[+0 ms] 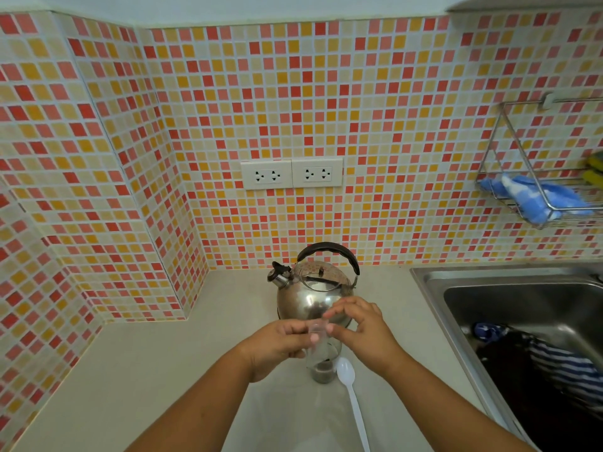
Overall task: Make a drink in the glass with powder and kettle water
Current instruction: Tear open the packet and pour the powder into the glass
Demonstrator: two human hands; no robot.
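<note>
A clear glass (pixel 322 365) stands on the counter with a little dark powder at its bottom. Just above its mouth, my left hand (pixel 280 344) and my right hand (pixel 362 331) pinch a small transparent packet (pixel 316 329) between their fingertips; I cannot tell what it holds. The steel kettle (pixel 310 295) with a black handle stands right behind the glass, spout pointing left. A white plastic spoon (pixel 350 396) lies on the counter, its bowl touching the glass's right side.
A steel sink (pixel 463 288) with dark striped cloth in it lies to the right. A wire rack (pixel 522 190) with a blue cloth hangs on the tiled wall. Two double sockets (pixel 292 173) sit above the kettle. The beige counter (pixel 146 370) extends left to the tiled corner.
</note>
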